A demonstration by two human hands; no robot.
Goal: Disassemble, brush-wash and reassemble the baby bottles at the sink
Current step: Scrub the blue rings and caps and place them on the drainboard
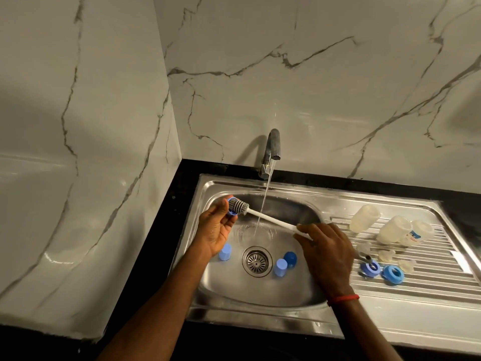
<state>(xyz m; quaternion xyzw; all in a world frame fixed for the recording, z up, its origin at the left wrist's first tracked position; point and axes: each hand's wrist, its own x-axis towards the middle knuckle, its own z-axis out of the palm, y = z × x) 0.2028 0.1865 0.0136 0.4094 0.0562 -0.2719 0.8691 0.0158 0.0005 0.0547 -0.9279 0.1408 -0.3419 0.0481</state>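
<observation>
In the sink basin (260, 290) near you sit three blue caps (280, 267). Your right grip (325, 251) curls round the brush (273, 221) handle. Your left grip (216, 227) pinches a blue collar (231, 204) with the bristles (239, 207) inside it. Three bottles (364, 218) lie on the drainboard (429, 277), and the tap (272, 147) runs.

One head-worn wide-angle view looks forward and steeply down from close above the sink (208, 183), the faucet (272, 149) beyond it.
</observation>
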